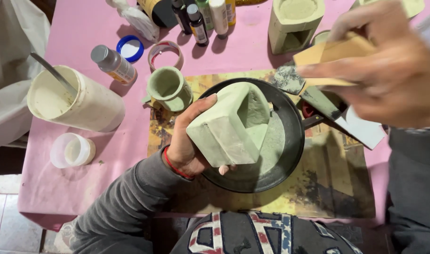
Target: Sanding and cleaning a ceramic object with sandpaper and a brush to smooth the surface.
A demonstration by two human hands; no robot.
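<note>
The left hand [189,143] gripped a pale green block-shaped clay piece [231,124], tilted over a dark pan [290,141] just beneath it. The right hand [384,70], blurred and raised above the pan's far side, was closed on a tan sanding block [327,54].

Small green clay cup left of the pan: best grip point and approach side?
Take the green clay cup by its round outer wall just under the rim, coming from above. It stands upright with its mouth open, and the wall looks bare. The left hand and its clay block crowd the lower right, so come from the upper left.
</note>
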